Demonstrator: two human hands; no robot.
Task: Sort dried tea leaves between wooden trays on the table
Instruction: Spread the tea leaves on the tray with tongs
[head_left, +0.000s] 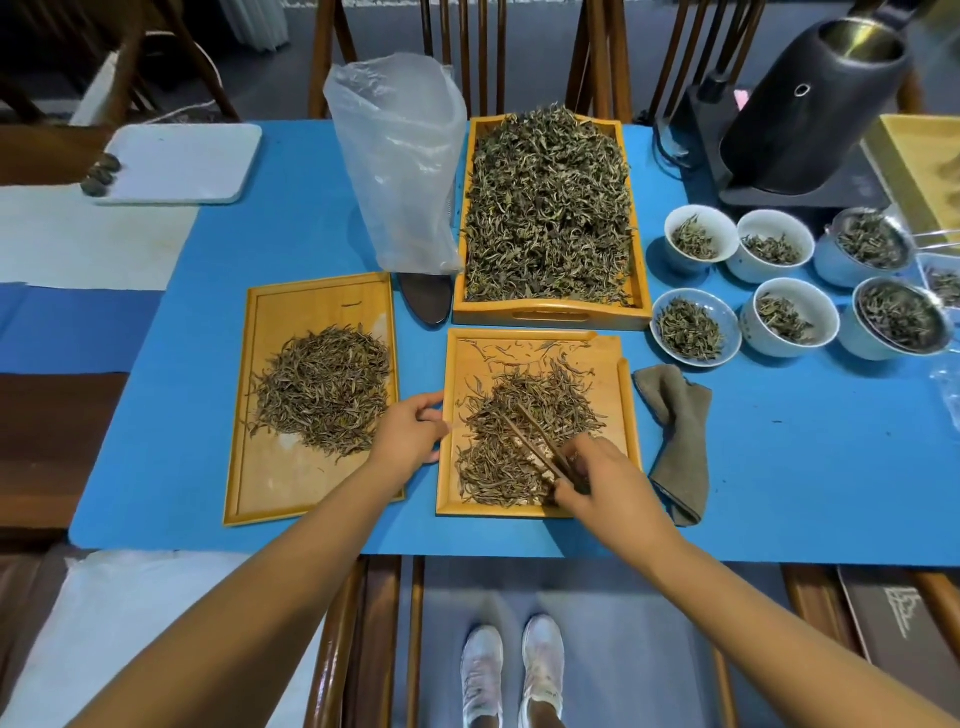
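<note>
Three wooden trays lie on the blue mat. The near middle tray (608, 358) holds a loose spread of dried tea leaves (524, 415). My right hand (597, 475) is closed on dark wooden tongs (530, 439) whose tips rest in that spread. My left hand (410, 431) grips the same tray's left rim. The left tray (260, 483) carries a rounded pile of leaves (324, 387). The far deep tray (550, 314) is heaped with leaves (548, 202).
A clear plastic bag (400, 161) stands behind the left tray, a dark scoop (425, 299) at its foot. Several white cups of leaves (696, 325) and a black kettle (800, 114) sit at the right. A grey cloth (678, 441) lies by the middle tray.
</note>
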